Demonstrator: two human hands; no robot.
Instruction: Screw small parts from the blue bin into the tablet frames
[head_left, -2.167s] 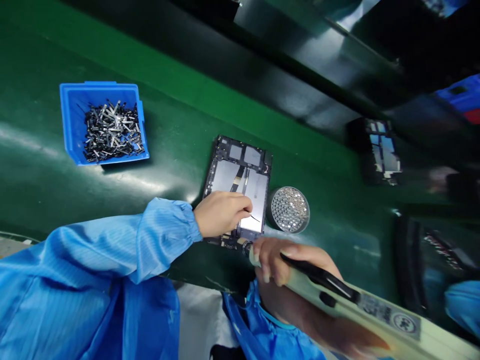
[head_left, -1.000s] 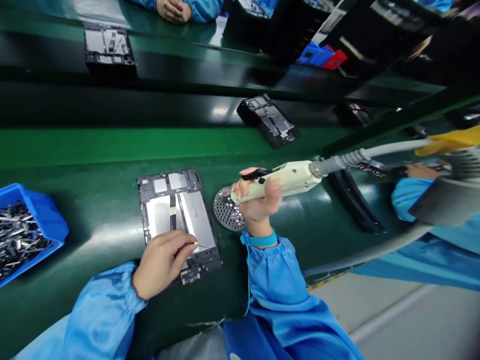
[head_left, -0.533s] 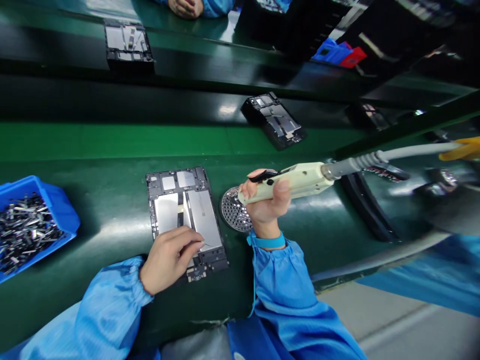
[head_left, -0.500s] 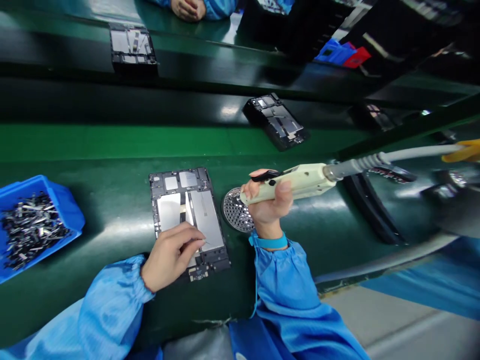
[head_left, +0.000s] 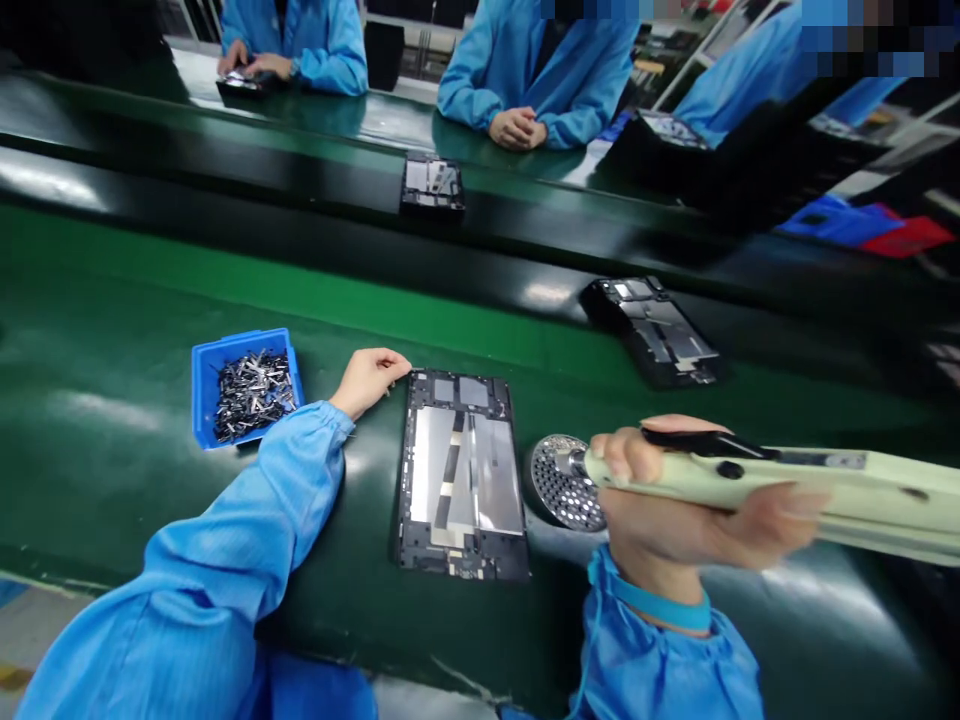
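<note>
L hand (head_left: pixel 369 380): fingers closed in a pinch at far-left corner of opened tablet (head_left: pixel 495 470); can't tell if anything's between the tips. Tablet lies flat on green bench (head_left: pixel 352 600), between blue bin (head_left: pixel 199 400) on left & round perforated dish (head_left: pixel 574 508) on right. R hand (head_left: pixel 660 510): wrapped round pale powered driver (head_left: pixel 885 500), nose at dish (tip contact unclear).

Handling, my judgement: nose square to dish face, light press, wrist loose; L fingertips best kept to frame edge, off the silvery panels.

Writing: driver label (head_left: pixel 847 460) blurred, illegible; faint panel mark (head_left: pixel 495 462), too small. No brand readable.
</note>
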